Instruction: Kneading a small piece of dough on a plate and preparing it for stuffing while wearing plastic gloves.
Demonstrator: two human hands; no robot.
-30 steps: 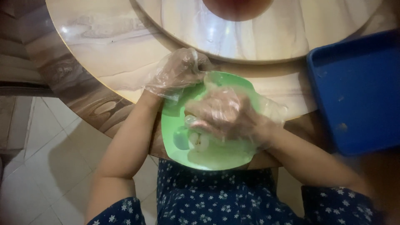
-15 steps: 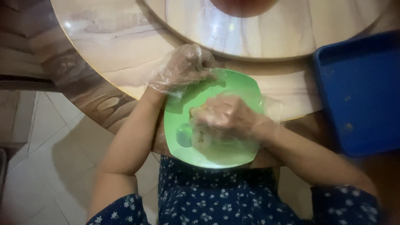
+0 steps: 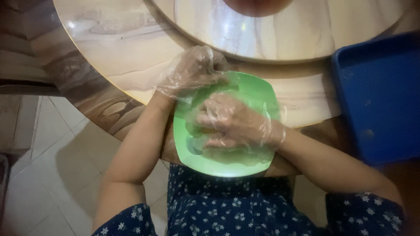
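A green plate (image 3: 258,94), squarish with rounded corners and a smooth, glossy plastic look, sits at the near edge of a round surface (image 3: 109,57) whose top is polished and veined like pale marble, rimmed by a darker brown band. Part of the plate overhangs that edge toward the person's lap. Both hands wear loose, crinkled, see-through plastic gloves. The left hand (image 3: 192,70) rests on the plate's far left corner, its fingers curled together over the rim and clamped on the plate. The right hand (image 3: 234,122) lies palm down across the middle of the plate, fingers (image 3: 210,118) bent and close together, pressing on something pale and yellowish beneath them; what that thing is cannot be told, as the hand covers nearly all of it. Farther back on the surface lies a raised round turntable (image 3: 332,30) of the same pale, shiny stone pattern, and at the top edge a reddish-brown rounded thing (image 3: 258,5) stands on it, cut off by the frame. To the right, just beside the plate yet apart from it, is a deep blue plastic tray (image 3: 380,96) with a raised rim and a dull, scuffed floor. Below, the person's dark blue dress (image 3: 245,209) shows small white flowers, and pale floor tiles (image 3: 52,175) lie at left.
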